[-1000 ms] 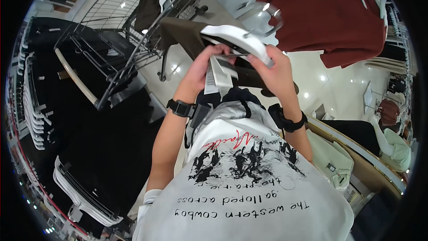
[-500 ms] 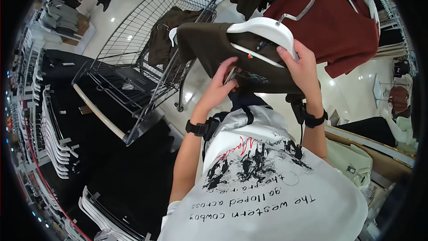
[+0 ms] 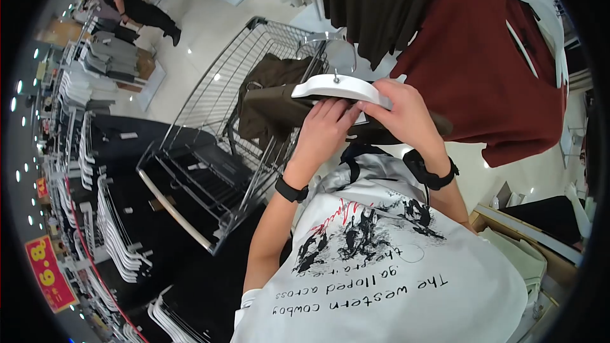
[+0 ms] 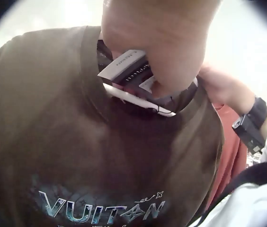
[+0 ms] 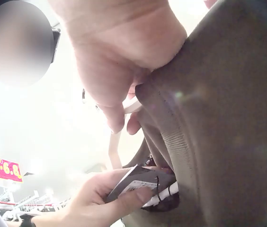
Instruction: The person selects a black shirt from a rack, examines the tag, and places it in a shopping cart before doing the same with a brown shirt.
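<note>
A white hanger [image 3: 346,89] with a metal hook carries a dark brown shirt [image 4: 39,104], whose chest shows "VUITAN" lettering in the left wrist view. My right hand [image 3: 410,117] grips the hanger's end at the shirt's neck, thumb on the white bar in the right wrist view. At the neck opening my left hand [image 3: 325,133] pinches a dark tag [image 5: 132,183] with a pale label. Beside that tag, a light-coloured card [image 4: 124,65] shows in the left wrist view. The head view hides most of the tags behind the hands and hanger.
A wire cart [image 3: 213,67] holding brown clothing stands ahead left. Dark red shirts [image 3: 476,70] hang at the right, brown ones [image 3: 381,6] beside them. Black garments [image 3: 159,267] hang on the left. A person in black [image 3: 136,9] stands at the far left.
The hanger has tilted and moved slightly left, so the shirt front no longer shows in the head view. My left hand has moved up to the neck opening. The cart sits lower in view.
</note>
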{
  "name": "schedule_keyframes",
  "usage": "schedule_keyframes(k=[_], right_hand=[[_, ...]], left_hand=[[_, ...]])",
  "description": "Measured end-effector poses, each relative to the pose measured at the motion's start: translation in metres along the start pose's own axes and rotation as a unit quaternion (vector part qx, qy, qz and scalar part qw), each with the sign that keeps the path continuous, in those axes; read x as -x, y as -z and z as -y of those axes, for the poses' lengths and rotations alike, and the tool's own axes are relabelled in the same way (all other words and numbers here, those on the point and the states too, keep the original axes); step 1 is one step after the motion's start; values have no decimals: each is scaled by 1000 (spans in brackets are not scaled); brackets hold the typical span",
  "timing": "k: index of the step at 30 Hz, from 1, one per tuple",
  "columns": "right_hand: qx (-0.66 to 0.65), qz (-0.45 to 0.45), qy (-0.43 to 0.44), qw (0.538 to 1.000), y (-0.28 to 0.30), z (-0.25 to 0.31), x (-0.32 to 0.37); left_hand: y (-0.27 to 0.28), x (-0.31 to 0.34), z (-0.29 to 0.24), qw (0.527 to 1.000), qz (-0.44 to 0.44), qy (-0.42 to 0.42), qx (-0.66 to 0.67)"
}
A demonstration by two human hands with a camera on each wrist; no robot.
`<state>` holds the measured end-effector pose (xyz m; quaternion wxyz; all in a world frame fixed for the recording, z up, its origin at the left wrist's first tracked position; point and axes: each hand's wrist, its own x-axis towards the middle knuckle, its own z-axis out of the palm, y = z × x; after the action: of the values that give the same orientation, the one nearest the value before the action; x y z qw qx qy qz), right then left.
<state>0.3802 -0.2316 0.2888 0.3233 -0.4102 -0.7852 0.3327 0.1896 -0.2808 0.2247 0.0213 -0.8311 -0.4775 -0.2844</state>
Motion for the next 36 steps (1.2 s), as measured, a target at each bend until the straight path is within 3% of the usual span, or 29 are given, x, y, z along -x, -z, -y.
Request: schedule_keyframes(k=[6, 14, 19, 22, 23, 26, 27, 31, 34, 35, 36], right_hand=[[0, -61, -69, 996, 42, -44, -37], [-52, -48, -57, 996, 77, -73, -56], [-144, -67, -111, 981, 97, -87, -54], [-130, -69, -159, 976, 105, -103, -49], [-114, -68, -177, 975, 106, -109, -47], [-87, -101, -175, 976, 109, -124, -36], [-86, -110, -173, 975, 109, -128, -34], [-49, -132, -164, 976, 102, -142, -25], [-27, -130, -163, 978, 97, -144, -28], [-27, -126, -168, 977, 95, -144, -28], [-28, -125, -180, 975, 95, -146, -28]], left_hand=[[-45, -37, 24, 991, -81, -103, 24], [-91, -92, 47, 996, 52, -75, -5], [-105, -118, 41, 988, -5, -149, -36], [-107, -139, 37, 989, 77, -123, 31], [-102, -146, 35, 980, 155, -106, 70], [-98, -161, 23, 935, 312, 47, 162], [-91, -172, 19, 862, 411, 192, 226], [-115, -178, 40, 712, 493, 250, 434], [-137, -173, 44, 734, 476, 258, 410], [-142, -169, 47, 782, 456, 199, 376], [-140, -175, 42, 789, 487, 199, 318]])
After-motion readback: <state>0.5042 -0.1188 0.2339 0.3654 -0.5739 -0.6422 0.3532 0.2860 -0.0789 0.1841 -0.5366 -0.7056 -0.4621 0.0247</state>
